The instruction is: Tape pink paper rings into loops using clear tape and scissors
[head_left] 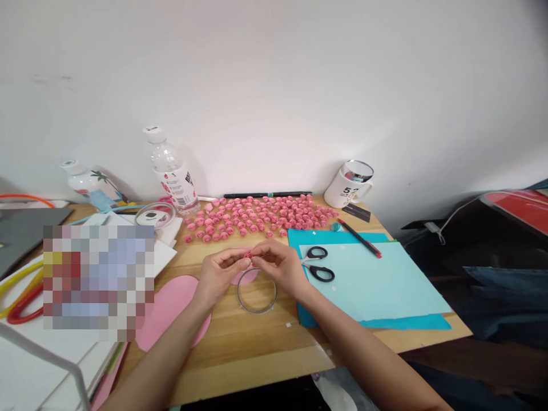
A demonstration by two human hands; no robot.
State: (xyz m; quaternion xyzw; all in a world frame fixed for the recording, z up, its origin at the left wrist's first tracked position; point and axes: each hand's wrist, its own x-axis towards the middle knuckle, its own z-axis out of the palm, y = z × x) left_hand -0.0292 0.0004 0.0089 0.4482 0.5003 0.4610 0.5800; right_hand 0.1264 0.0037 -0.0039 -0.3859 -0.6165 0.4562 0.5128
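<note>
A small rolled pink paper rose (pixel 248 256) is pinched between the fingertips of my left hand (pixel 218 273). My right hand (pixel 280 267) meets it from the other side, its fingers closed on the same rose. Just below the fingertips is a roll of clear tape (pixel 257 311), seen as a thin grey ring. A piece of pink paper (pixel 244 278) shows partly behind the hands and the ring. Under my left forearm lies a larger rounded pink paper sheet (pixel 169 311), partly covered. Many finished paper roses (pixel 257 214) spread across the back of the table.
Black-handled scissors (pixel 319 265) rest on light blue paper (pixel 377 285) at the right, near a pen (pixel 359 238). A white mug (pixel 345 188) and a water bottle (pixel 173 177) stand against the wall. Papers and another tape roll (pixel 155 216) crowd the left.
</note>
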